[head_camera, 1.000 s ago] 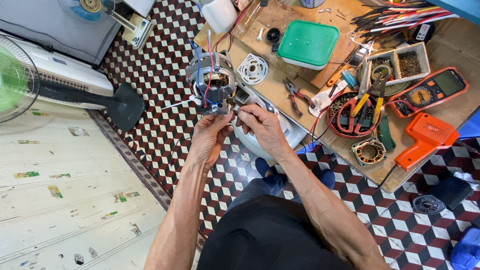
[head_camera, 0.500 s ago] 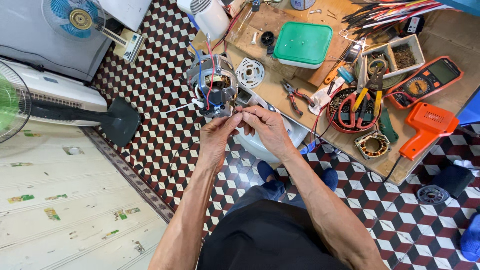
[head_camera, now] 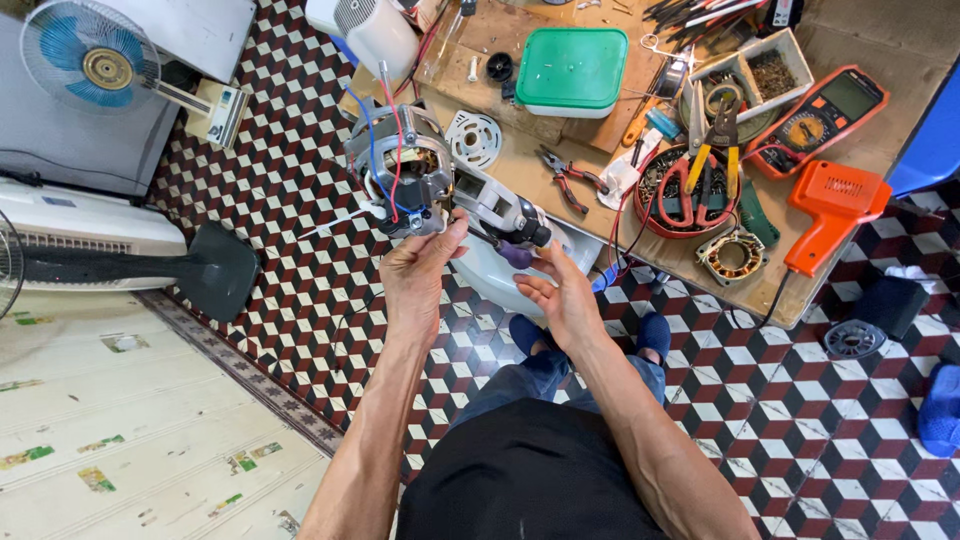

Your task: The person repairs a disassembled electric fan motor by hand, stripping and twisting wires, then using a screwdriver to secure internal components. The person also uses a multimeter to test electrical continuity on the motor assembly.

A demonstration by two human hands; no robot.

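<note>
Left hand (head_camera: 420,275) gripping fan motor (head_camera: 400,170) from below, right hand (head_camera: 560,300) open, fingertips at its purple-ended housing (head_camera: 505,220)

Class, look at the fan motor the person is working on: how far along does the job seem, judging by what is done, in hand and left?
Done: the fan motor is stripped bare, its copper windings and blue and red wires exposed. In hand: the left hand grips the motor from below while the right hand sits open under the attached white neck piece. Left: a spare stator and pliers lie unused on the workboard.
</note>
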